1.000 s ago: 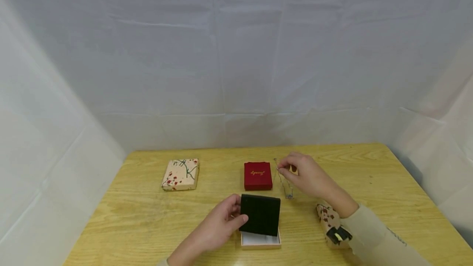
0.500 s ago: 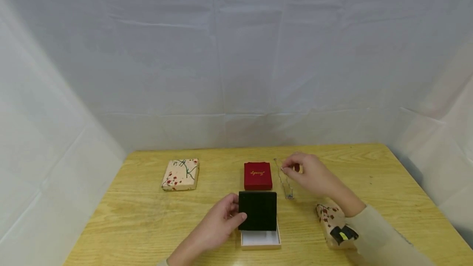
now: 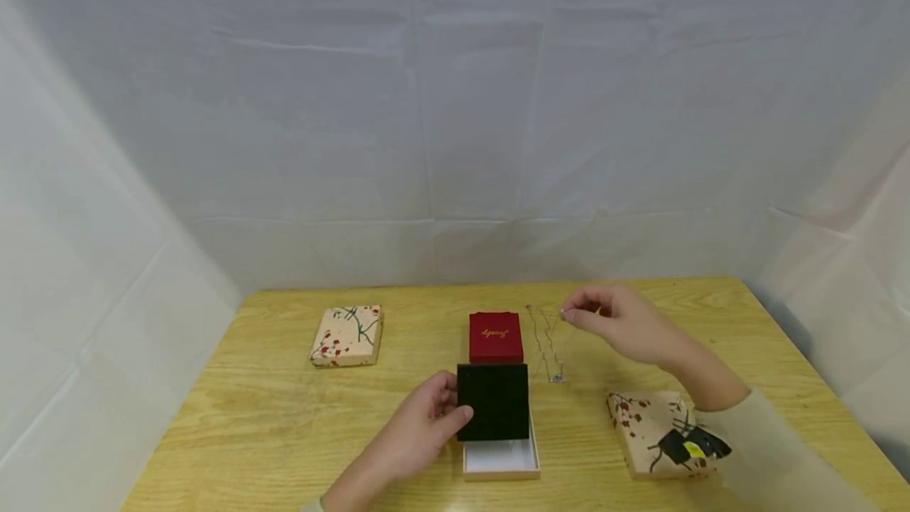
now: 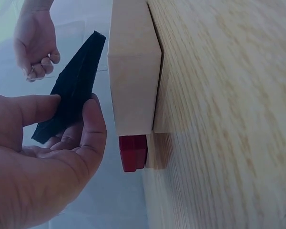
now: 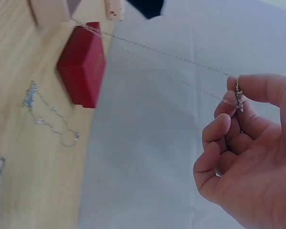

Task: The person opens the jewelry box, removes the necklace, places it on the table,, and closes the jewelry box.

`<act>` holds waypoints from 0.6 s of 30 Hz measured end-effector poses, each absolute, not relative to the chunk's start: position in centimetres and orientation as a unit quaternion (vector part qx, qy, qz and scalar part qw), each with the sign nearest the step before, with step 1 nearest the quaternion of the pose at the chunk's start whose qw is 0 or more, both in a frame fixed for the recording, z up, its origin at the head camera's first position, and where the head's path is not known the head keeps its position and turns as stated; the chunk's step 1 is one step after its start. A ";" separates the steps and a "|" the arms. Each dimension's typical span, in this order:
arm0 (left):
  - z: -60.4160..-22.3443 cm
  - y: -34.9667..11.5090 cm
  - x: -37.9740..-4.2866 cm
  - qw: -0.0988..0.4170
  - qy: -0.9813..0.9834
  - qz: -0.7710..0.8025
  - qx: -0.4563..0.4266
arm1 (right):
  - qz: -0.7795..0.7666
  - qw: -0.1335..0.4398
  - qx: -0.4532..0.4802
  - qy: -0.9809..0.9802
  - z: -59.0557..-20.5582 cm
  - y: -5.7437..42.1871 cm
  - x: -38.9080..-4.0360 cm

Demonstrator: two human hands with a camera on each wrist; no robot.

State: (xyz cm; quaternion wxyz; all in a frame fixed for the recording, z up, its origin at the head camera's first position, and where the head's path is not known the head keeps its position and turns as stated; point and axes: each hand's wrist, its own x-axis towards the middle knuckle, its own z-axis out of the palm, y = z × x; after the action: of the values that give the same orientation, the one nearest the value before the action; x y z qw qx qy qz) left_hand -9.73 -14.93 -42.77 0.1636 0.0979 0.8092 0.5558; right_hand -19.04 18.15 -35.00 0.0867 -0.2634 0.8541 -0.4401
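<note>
My left hand (image 3: 423, 429) pinches a square black jewelry-box pad (image 3: 493, 403) by its left edge, thumb in front. The pad is tilted up over a shallow open box base (image 3: 502, 475) with a white inside. My right hand (image 3: 629, 326) pinches the pendant of a thin silver necklace (image 5: 239, 98) between thumb and fingertips. In the right wrist view its two chain strands stretch taut from the pendant toward the box. A second silver necklace (image 3: 556, 378) lies on the table, right of a red jewelry box (image 3: 495, 336) with gold lettering.
A flower-patterned box (image 3: 347, 336) sits at the back left of the wooden table (image 3: 284, 417). Another flower-patterned box piece (image 3: 643, 433) lies at the right, partly under my right forearm. White cloth (image 3: 469, 117) hangs behind the table.
My right hand has moved right with the pendant, drawing the chain out from the box. My left hand has raised the black pad slightly and levelled its edges.
</note>
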 end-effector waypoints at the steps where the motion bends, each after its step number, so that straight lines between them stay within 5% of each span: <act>1: -42.8 -14.9 -9.7 0.162 0.809 0.556 0.098 | -0.443 0.087 -0.263 0.853 -34.7 18.3 -19.0; 18: -43.3 -15.0 -9.8 0.158 0.800 0.571 0.091 | -0.452 0.066 -0.262 0.850 -30.9 20.6 -18.2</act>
State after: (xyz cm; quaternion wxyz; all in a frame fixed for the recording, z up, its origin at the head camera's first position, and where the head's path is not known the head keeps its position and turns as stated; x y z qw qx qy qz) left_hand -9.80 -14.99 -43.28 0.1584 0.0905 0.8001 0.5714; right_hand -18.18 20.60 -30.86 0.0665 -0.2617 0.8500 -0.4523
